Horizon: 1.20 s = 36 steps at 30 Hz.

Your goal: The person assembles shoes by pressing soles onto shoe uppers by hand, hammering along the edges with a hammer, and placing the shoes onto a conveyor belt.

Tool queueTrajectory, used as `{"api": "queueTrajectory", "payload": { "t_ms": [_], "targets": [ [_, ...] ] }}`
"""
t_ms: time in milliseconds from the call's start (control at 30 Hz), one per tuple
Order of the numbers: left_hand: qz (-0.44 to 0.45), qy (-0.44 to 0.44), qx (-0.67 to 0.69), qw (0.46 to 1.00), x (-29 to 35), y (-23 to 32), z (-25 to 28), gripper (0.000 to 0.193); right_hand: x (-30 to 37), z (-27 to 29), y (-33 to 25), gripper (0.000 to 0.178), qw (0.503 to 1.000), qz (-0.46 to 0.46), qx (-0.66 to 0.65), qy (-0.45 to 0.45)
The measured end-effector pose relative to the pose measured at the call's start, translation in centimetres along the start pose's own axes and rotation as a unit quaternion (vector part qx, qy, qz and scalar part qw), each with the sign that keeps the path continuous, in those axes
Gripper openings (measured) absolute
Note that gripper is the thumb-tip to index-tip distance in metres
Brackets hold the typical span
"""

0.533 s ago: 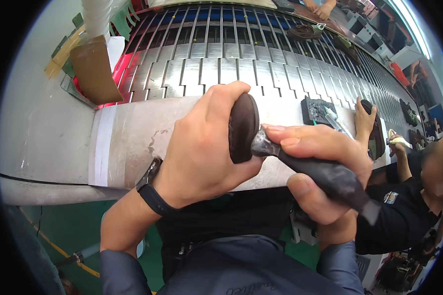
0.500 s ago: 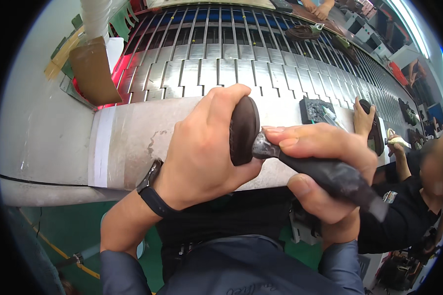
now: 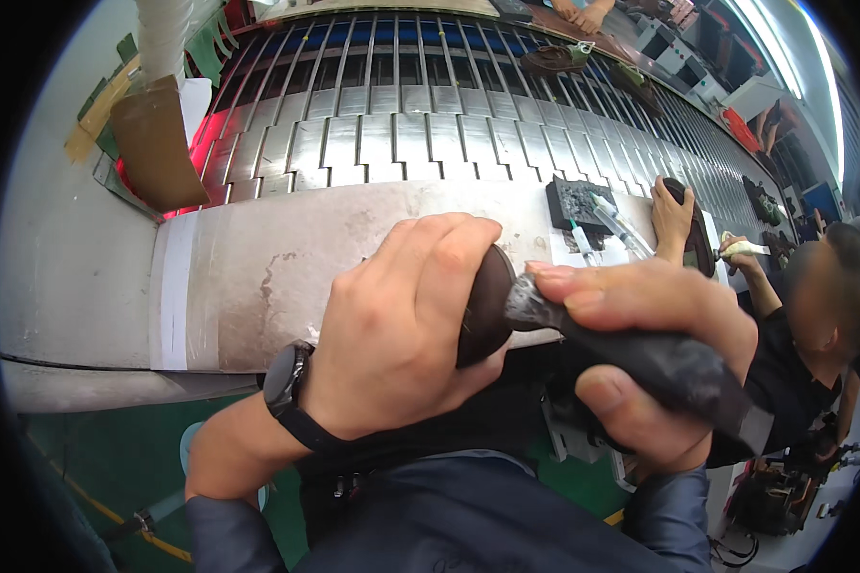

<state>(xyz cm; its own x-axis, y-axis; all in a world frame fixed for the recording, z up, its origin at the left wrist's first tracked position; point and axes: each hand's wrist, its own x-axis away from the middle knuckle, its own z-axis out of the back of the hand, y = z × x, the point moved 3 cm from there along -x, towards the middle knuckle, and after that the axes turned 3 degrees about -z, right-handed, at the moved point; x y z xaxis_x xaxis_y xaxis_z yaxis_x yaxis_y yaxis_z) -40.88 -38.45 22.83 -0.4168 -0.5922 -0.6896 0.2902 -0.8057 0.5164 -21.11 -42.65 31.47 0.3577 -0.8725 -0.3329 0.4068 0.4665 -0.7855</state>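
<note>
A: Two hands up close to the camera here. The left hand (image 3: 401, 334) has its fingers (image 3: 440, 258) wrapped over a dark rounded piece (image 3: 483, 306), which looks like a shoe sole or heel seen edge-on, gripped tight in the palm with only the rim showing past the fingertips.

B: And the right hand (image 3: 640, 353)?

A: Clenched around a dark, grimy tool handle (image 3: 669, 368), thumb laid along the top. Its grey tip (image 3: 526, 298) sits right against the edge of the dark piece, just beyond the left fingertips. My read: the thumb rides on top to steer the tip, and the left hand clamps hard so the piece doesn't twist under the pressure.

B: What's beyond the fingers?

A: A worn metal bench (image 3: 287, 267) directly behind them, then a slatted conveyor (image 3: 392, 134) further back. There's a black wristwatch (image 3: 287, 382) on the left wrist. Well off to the right of the right hand, a co-worker's hand (image 3: 674, 215) rests on another dark sole on the belt, near a small black tray (image 3: 573, 202) and some tubes (image 3: 612, 224). Far to the left, a brown cardboard flap (image 3: 153, 143) stands near the belt's edge.
</note>
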Motion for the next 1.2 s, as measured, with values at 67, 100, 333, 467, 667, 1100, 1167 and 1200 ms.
{"api": "queueTrajectory", "payload": {
  "t_ms": [67, 100, 333, 467, 667, 1100, 1167, 1200],
  "targets": [
    [0.004, -0.004, -0.008, 1.0, 0.3, -0.2, 0.0, 0.084, -0.9, 0.2, -1.2, 0.048, 0.991, -0.127, -0.041, -0.009],
    [0.0, -0.009, 0.002, 1.0, 0.3, -0.3, 0.0, 0.085, -0.8, 0.7, -1.3, 0.05, 0.989, -0.144, -0.022, -0.041],
    [-0.026, 0.012, -0.013, 1.0, 1.0, 0.5, 0.4, 0.086, 2.3, 0.2, 0.1, 0.049, 0.991, 0.032, 0.054, -0.121],
    [-0.012, 0.005, -0.032, 0.999, 1.5, 0.4, 0.7, 0.087, 2.1, -1.8, -0.8, 0.048, 0.999, 0.021, 0.019, -0.039],
    [-0.071, 0.011, -0.005, 0.997, 2.1, 1.8, 0.7, 0.082, 3.6, -0.4, -1.2, 0.051, 0.967, -0.087, -0.168, 0.169],
    [-0.18, 0.022, -0.048, 0.982, 6.4, 1.4, 1.7, 0.046, 1.9, -2.8, 2.4, 0.034, 0.934, -0.137, -0.317, -0.095],
    [-0.148, 0.048, -0.045, 0.987, 6.7, 0.5, 2.6, 0.057, 1.3, -4.0, 3.0, 0.029, 0.941, -0.14, -0.3, -0.075],
    [-0.125, 0.078, -0.035, 0.989, 6.5, 0.0, 3.1, 0.069, 0.9, -4.3, 4.8, 0.029, 0.983, -0.085, -0.156, -0.035]
  ]
}}
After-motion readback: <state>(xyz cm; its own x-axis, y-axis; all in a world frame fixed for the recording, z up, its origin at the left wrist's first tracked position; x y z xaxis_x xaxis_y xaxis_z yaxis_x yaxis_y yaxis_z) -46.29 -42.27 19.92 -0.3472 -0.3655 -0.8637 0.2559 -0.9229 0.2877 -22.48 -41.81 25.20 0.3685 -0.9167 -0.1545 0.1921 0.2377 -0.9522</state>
